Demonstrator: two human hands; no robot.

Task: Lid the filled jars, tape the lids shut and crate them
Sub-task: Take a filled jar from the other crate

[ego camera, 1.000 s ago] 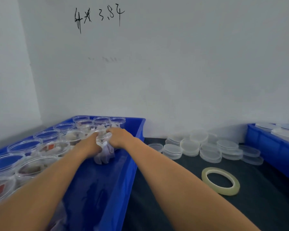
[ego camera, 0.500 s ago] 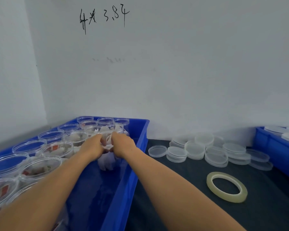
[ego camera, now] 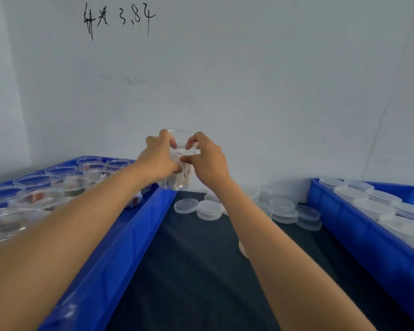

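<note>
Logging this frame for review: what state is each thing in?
Held jar: filled, unlidded, lifted above the left crate's edge, gripped by both hands.
Left hand: fingers curled round jar.
Right hand: fingers pinch jar rim.
Left crate: holds open filled jars.
Lids: loose, stacked.
Right crate: holds lidded jars.

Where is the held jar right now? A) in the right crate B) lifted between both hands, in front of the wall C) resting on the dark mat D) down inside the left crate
B: the left hand and right hand both grip the jar, raised above the left crate rim.
</note>
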